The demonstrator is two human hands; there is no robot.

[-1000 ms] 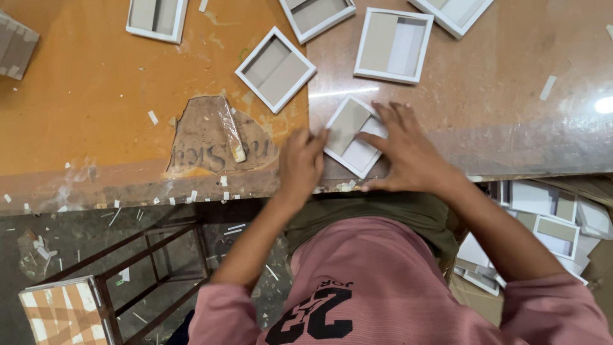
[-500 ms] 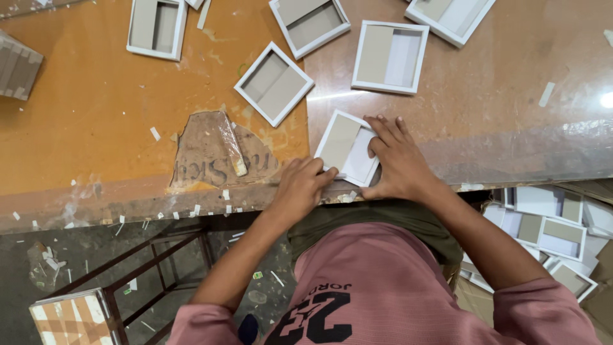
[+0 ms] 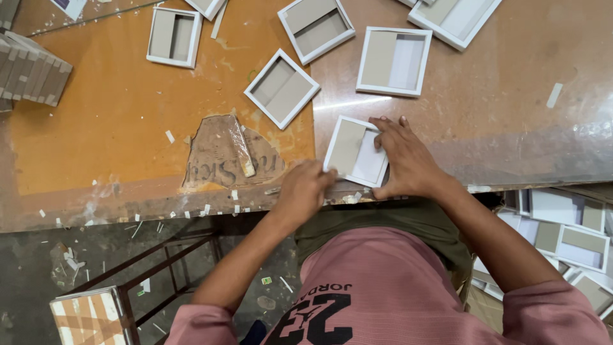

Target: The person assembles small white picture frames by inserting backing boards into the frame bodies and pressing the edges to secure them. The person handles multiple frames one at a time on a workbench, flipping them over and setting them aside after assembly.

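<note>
White-rimmed and lined with grey board, the small square box tray (image 3: 355, 152) in hand lies at the near edge of the tabletop (image 3: 115, 121), just in front of the person. The right hand (image 3: 405, 160) rests flat over its right side, fingers (image 3: 382, 122) spread and pressing down on the rim and the white inner panel, while the left hand (image 3: 305, 188) meets its lower left corner with fingers curled together, seemingly pinching or pushing that edge; what is between them I cannot tell. Judging by the layout, five or more similar trays (image 3: 394, 61) already sit spread across the tabletop farther out, looking finished, so this one seems mid-way. More trays lie heaped in a pile (image 3: 562, 233) below the tabletop at the right, and white paper scraps (image 3: 191, 211) litter the near edge
</note>
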